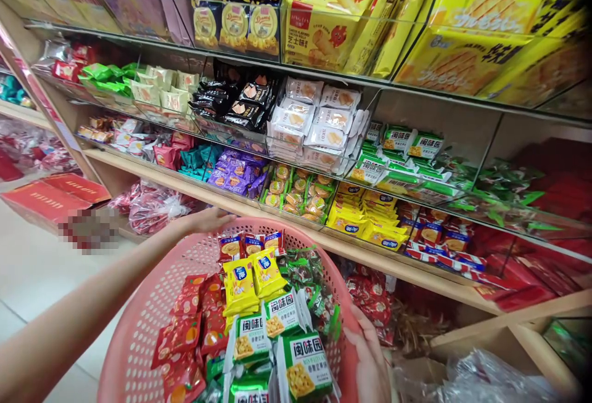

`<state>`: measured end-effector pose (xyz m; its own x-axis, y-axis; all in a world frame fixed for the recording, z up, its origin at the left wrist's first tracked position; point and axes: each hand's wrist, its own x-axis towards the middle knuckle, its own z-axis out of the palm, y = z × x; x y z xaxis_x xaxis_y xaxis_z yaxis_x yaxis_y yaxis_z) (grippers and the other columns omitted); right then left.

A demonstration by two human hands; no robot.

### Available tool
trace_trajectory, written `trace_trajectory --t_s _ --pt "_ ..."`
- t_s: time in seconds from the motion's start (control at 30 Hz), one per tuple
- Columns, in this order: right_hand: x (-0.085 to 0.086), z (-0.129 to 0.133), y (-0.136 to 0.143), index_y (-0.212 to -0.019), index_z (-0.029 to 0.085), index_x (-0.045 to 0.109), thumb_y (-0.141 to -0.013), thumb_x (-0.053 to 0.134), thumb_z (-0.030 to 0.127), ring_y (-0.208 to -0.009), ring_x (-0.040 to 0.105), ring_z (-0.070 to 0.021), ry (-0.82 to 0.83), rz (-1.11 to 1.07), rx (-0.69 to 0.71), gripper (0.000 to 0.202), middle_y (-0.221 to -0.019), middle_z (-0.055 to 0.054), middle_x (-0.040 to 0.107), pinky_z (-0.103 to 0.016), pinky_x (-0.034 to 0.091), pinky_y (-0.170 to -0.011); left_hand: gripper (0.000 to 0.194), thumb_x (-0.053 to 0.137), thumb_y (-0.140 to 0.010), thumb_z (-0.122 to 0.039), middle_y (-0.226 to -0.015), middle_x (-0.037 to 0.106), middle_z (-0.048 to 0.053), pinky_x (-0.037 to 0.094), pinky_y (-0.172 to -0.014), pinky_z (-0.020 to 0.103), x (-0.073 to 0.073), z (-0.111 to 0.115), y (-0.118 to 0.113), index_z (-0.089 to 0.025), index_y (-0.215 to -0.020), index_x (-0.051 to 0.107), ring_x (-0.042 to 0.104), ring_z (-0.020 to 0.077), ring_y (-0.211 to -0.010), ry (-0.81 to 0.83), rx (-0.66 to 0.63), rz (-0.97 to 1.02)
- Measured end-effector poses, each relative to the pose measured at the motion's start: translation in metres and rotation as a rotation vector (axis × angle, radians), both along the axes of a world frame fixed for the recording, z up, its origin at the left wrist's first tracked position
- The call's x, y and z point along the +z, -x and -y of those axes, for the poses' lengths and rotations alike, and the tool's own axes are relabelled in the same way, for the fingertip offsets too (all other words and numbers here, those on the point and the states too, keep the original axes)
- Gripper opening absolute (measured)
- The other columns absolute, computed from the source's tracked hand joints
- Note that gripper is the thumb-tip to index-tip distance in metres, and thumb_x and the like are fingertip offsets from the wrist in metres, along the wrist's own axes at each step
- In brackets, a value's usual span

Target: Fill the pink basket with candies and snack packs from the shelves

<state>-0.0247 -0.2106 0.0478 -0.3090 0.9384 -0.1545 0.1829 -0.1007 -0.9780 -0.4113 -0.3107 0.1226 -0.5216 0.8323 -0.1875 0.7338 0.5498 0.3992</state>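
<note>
A pink perforated plastic basket point(155, 292) fills the lower middle of the head view. Inside lie red snack packets point(185, 320), yellow packets point(241, 286), green-and-white packets point(303, 366), dark green twist-wrapped sweets point(300, 267) and a few red-and-blue packets point(231, 246). My right hand point(370, 350) is closed on the basket's right rim, its fingertips partly hidden. My left arm crosses the basket's left side. At the far rim, below the shelf edge, my left hand point(210, 221) lies flat with fingers stretched out, nearest to the purple packets point(235, 172).
Wooden shelves with clear dividers hold wrapped snacks: white packets point(319, 119), yellow packets point(370, 215) and round biscuits point(296, 196). The shelf edge point(300, 224) runs just beyond the basket. A red carton point(55, 196) sits on the floor at left. Plastic bags point(485, 378) lie lower right.
</note>
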Motion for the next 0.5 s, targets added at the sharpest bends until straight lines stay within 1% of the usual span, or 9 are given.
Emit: trace_trajectory --t_s 0.03,0.1,0.13,0.2,0.27,0.33,0.4,0.47,0.5 --pt "-0.004 -0.001 -0.002 -0.106 0.023 0.058 -0.071 0.053 0.04 -0.099 0.057 -0.0245 -0.028 0.018 0.015 0.04 -0.11 -0.001 0.063 -0.031 0.046 -0.075 0.064 0.03 -0.076 -0.065 -0.086 0.069 0.009 0.046 -0.071 0.027 -0.005 -0.016 0.001 -0.013 -0.085 0.066 0.062 0.0215 -0.08 -0.004 -0.06 -0.034" --pt "-0.01 -0.002 -0.006 -0.107 0.023 0.057 -0.072 0.052 0.042 -0.102 0.056 -0.0248 -0.075 0.054 0.046 0.04 -0.113 0.0 0.061 -0.03 0.046 -0.075 0.068 0.023 -0.077 -0.066 -0.073 0.068 0.01 0.044 -0.066 0.027 -0.019 -0.038 0.002 -0.012 -0.074 0.065 0.062 0.0209 -0.07 0.007 -0.107 -0.108" --pt "-0.012 -0.003 -0.007 -0.108 0.024 0.057 -0.072 0.052 0.043 -0.102 0.056 -0.0248 -0.092 0.066 0.059 0.041 -0.114 0.0 0.06 -0.03 0.045 -0.075 0.069 0.022 -0.077 -0.067 -0.069 0.066 0.01 0.043 -0.063 0.027 -0.025 -0.044 0.002 -0.013 -0.071 0.064 0.061 0.0203 -0.066 0.001 -0.118 -0.139" --pt "-0.012 -0.005 -0.009 -0.111 0.024 0.054 -0.074 0.051 0.046 -0.1 0.056 -0.0241 -0.119 0.08 0.066 0.043 -0.114 -0.001 0.06 -0.03 0.045 -0.075 0.068 0.021 -0.077 -0.069 -0.062 0.064 0.009 0.04 -0.057 0.026 -0.035 -0.049 0.002 -0.015 -0.066 0.062 0.059 0.0194 -0.06 0.005 -0.137 -0.167" --pt "-0.006 -0.013 -0.005 -0.116 0.025 0.049 -0.077 0.047 0.047 -0.1 0.055 -0.0225 -0.171 0.097 0.051 0.044 -0.115 -0.002 0.058 -0.031 0.044 -0.077 0.067 0.022 -0.076 -0.069 -0.06 0.062 0.008 0.038 -0.054 0.026 -0.04 -0.049 0.003 -0.016 -0.064 0.061 0.058 0.0191 -0.058 0.013 -0.141 -0.171" --pt "0.006 -0.029 0.003 -0.114 0.024 0.048 -0.078 0.047 0.048 -0.105 0.052 -0.0222 -0.334 0.131 0.059 0.043 -0.118 -0.004 0.055 -0.033 0.041 -0.084 0.065 0.023 -0.077 -0.069 -0.06 0.062 0.007 0.038 -0.055 0.026 -0.041 -0.049 0.004 -0.017 -0.064 0.061 0.058 0.0191 -0.06 0.014 -0.138 -0.173" --pt "0.02 -0.05 0.018 -0.108 0.022 0.051 -0.077 0.049 0.048 -0.108 0.048 -0.0228 -0.573 0.196 0.134 0.04 -0.116 -0.007 0.055 -0.036 0.036 -0.09 0.064 0.024 -0.077 -0.068 -0.062 0.063 0.007 0.039 -0.057 0.026 -0.041 -0.05 0.004 -0.017 -0.066 0.061 0.059 0.0192 -0.062 0.014 -0.137 -0.173" --pt "0.034 -0.069 0.036 -0.103 0.022 0.053 -0.077 0.05 0.048 -0.105 0.048 -0.0236 -0.779 0.305 0.238 0.037 -0.11 -0.007 0.057 -0.038 0.035 -0.089 0.064 0.023 -0.077 -0.068 -0.065 0.064 0.008 0.04 -0.059 0.026 -0.041 -0.05 0.004 -0.017 -0.068 0.062 0.06 0.0195 -0.064 0.01 -0.132 -0.173" --pt "0.039 -0.076 0.045 -0.103 0.023 0.054 -0.077 0.05 0.048 -0.102 0.049 -0.0239 -0.843 0.377 0.289 0.036 -0.106 -0.006 0.058 -0.039 0.036 -0.087 0.064 0.024 -0.077 -0.068 -0.067 0.065 0.008 0.04 -0.06 0.026 -0.042 -0.05 0.004 -0.018 -0.07 0.063 0.061 0.0197 -0.065 0.009 -0.126 -0.173"
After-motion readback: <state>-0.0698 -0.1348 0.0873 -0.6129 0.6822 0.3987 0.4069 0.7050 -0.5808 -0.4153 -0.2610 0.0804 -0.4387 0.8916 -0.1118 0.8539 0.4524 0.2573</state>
